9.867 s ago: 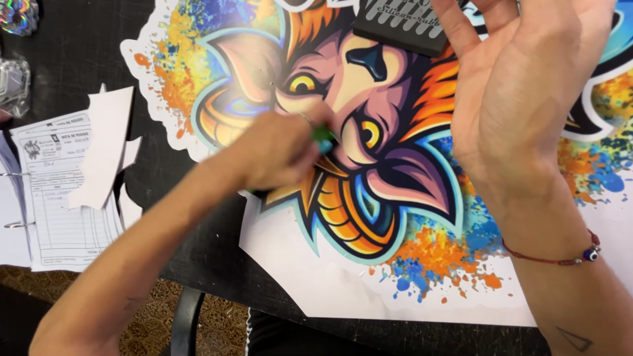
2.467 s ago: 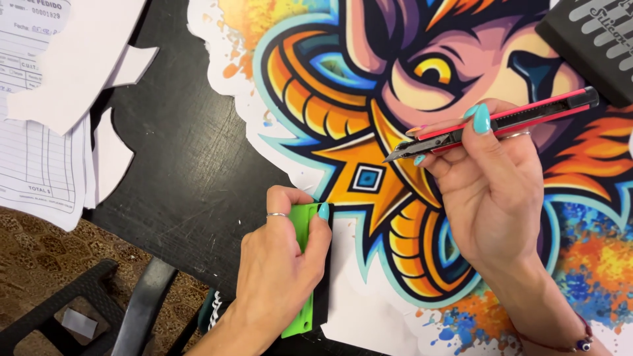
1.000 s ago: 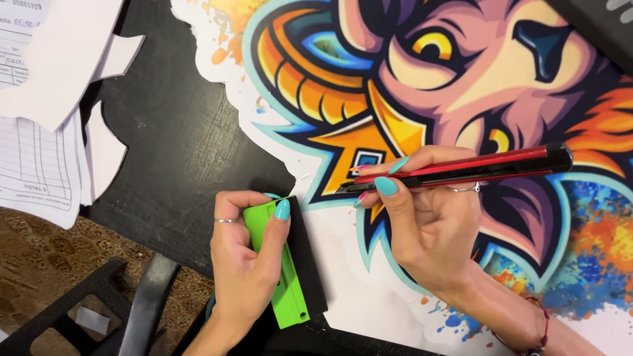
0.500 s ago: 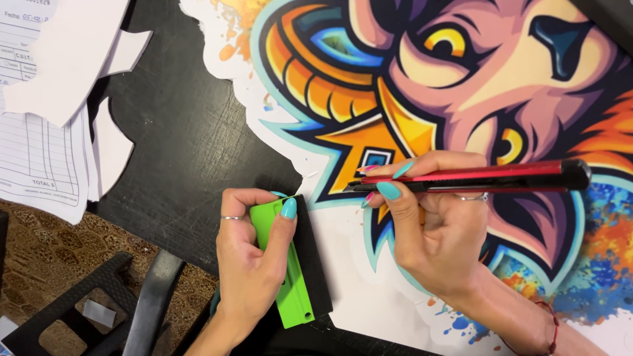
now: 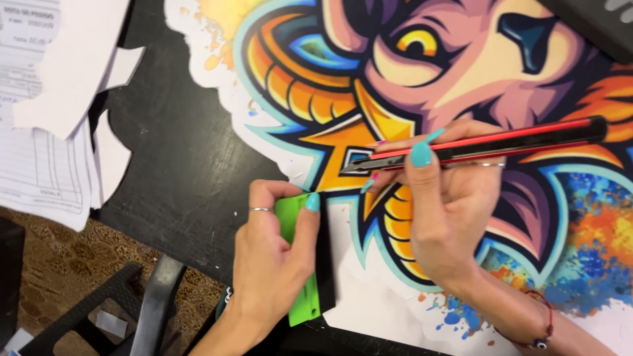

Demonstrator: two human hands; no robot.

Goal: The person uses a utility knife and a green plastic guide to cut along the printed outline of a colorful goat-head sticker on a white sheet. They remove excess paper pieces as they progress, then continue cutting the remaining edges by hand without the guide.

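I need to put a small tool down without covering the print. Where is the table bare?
The bare black tabletop lies between the white paper scraps and the colourful printed decal, above the left hand holding the green squeegee. Crowded: around the right hand and red-and-black utility knife.

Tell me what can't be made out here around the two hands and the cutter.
- Head view: the utility knife blade tip, too small to tell from the print.
- Green squeegee, mostly covered by the left hand.
- Big printed sticker, cut off by the frame edges.
- Paper forms, writing too small and blurred.
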